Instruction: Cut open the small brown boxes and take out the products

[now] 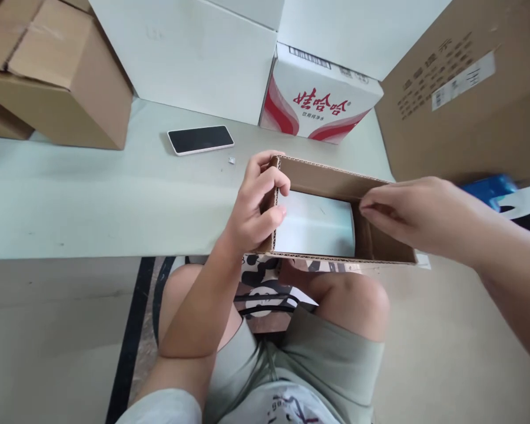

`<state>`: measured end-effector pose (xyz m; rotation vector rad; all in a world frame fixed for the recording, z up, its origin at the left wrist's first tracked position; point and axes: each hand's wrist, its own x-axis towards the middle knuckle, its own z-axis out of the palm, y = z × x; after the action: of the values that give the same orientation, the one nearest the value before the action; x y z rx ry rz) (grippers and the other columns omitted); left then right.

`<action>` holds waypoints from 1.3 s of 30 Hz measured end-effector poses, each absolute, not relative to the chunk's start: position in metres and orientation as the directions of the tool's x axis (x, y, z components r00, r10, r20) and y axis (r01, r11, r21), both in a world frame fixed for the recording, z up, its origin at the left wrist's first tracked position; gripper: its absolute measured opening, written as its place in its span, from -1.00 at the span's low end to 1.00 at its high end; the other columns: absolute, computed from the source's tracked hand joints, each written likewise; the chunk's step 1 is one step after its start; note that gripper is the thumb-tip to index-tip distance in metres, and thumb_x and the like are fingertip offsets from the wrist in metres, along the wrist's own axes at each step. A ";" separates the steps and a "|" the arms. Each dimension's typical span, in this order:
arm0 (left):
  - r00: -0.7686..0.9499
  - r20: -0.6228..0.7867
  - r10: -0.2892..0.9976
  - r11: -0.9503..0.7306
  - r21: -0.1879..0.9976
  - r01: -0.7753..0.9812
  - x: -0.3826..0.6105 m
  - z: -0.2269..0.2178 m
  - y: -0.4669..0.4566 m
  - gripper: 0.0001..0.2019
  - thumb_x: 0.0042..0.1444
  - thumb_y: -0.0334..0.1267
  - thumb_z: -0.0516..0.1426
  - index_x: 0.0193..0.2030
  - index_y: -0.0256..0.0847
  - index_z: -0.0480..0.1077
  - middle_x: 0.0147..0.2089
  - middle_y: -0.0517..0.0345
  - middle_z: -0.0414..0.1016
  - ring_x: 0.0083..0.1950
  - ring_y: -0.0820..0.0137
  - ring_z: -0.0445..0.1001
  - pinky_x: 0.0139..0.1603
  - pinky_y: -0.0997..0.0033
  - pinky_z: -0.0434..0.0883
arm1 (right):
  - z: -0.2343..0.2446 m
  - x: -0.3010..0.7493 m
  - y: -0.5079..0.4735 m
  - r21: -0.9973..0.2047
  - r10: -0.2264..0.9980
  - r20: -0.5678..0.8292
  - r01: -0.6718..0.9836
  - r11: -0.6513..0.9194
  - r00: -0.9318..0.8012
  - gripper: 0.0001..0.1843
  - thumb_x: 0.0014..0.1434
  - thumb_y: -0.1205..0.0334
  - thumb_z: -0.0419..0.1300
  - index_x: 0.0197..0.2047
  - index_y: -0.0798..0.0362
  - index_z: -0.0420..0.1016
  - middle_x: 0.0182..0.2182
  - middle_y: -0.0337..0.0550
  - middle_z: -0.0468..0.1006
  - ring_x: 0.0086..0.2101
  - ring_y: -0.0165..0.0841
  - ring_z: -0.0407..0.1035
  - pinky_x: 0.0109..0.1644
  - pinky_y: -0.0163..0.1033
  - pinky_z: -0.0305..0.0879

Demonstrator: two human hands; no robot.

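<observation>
An open-topped brown cardboard box (331, 178) sits at the table's front edge. Inside it, toward the left end, lies a pale white-blue box (315, 224). My left hand (258, 203) is closed on the cardboard box's left wall, its fingers hooked over the top rim. Over the right part of the same box hovers my right hand (406, 212), its fingers pinched together beside the right end of the pale box. Whatever those fingertips hold, if anything, is hidden.
A phone (201, 140) lies on the table (92, 200), with a tiny pale square (232, 160) near it. Behind stands a white-and-red carton (322, 97). Brown cartons rise at left (83, 82) and right (463, 118). A blue object (490, 189) is partly behind my right wrist.
</observation>
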<state>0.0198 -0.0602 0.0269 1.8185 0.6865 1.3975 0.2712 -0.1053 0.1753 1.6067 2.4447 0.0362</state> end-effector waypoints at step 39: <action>0.158 0.778 0.607 -0.789 0.615 0.004 0.032 0.004 -0.047 -0.84 0.35 -0.05 0.05 -0.14 -0.05 0.33 0.22 -0.06 0.40 0.16 0.06 0.45 0.12 -0.12 0.51 | 0.131 0.258 -0.106 -0.342 0.776 -0.504 0.737 -0.583 0.379 -0.75 0.09 0.16 0.28 -0.14 -0.01 0.48 -0.21 -0.07 0.66 -0.10 -0.16 0.55 0.04 -0.07 0.51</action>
<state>0.0322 -0.0474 0.0040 1.9649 0.5794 1.6725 0.2579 -0.1064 0.1312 2.6583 1.4597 -1.0261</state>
